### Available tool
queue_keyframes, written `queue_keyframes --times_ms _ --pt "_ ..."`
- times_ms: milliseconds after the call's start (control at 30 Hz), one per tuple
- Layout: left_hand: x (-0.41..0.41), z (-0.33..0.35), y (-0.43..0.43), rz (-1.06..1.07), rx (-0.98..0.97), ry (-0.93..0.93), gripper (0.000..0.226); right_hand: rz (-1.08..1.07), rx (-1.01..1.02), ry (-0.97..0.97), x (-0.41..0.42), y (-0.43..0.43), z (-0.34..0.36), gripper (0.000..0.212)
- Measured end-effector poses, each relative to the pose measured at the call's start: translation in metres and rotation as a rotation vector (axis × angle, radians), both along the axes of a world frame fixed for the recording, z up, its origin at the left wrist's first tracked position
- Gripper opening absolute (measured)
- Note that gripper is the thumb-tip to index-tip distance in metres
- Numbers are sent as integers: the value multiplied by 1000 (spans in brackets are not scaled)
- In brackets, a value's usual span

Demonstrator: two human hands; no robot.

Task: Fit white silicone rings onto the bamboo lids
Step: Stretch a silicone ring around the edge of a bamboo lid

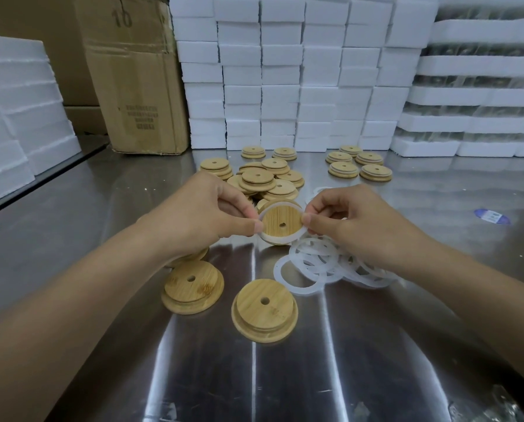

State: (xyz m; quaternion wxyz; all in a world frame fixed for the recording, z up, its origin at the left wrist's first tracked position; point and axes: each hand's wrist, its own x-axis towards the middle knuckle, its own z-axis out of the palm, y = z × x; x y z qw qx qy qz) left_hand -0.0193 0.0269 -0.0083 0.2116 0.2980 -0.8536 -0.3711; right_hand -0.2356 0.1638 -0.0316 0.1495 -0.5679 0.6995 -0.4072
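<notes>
Head view. The round bamboo lid (282, 221) is held above the middle of the steel worktop (315, 360), between both hands. It stands on edge, with its stepped face and centre hole turned toward the person. The white silicone ring (266, 237) encircles the raised step; whether it is fully seated cannot be told.

The left hand (205, 214) pinches the lid at its left rim, thumb in front. The right hand (358, 229) pinches the ring at the right rim. Both hands are equally near, so seating likely means pressing around the rim.

A pile of loose white rings (324, 263) lies just under the right hand. Two bare bamboo lids (265, 310) lie near the front edge, and a heap of lids (263, 181) lies behind. White foam blocks (279, 71) line the back edge. Nothing obstructs the grip.
</notes>
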Motion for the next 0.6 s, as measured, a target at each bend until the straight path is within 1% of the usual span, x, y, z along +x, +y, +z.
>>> queue_keyframes --times_ms 200,300,333,433,467,500,600 --pt "-1 -4 -1 29 47 12 11 -12 23 52 -1 2 -1 19" --pt "-2 -4 -2 15 56 18 11 -19 -28 50 2 2 -2 7" --pt "-3 -5 -1 9 52 23 11 -10 -40 29 3 1 -3 13" --pt "-6 -7 2 -11 4 56 9 43 -35 17 6 1 -3 42" --pt "-7 -8 4 -15 -16 76 8 57 -34 42 8 2 -3 44" --pt "-8 -9 5 -17 -31 99 7 63 -38 74 8 2 -3 40" --pt "-11 -13 6 -12 -50 141 8 69 -43 115 8 2 -3 16"
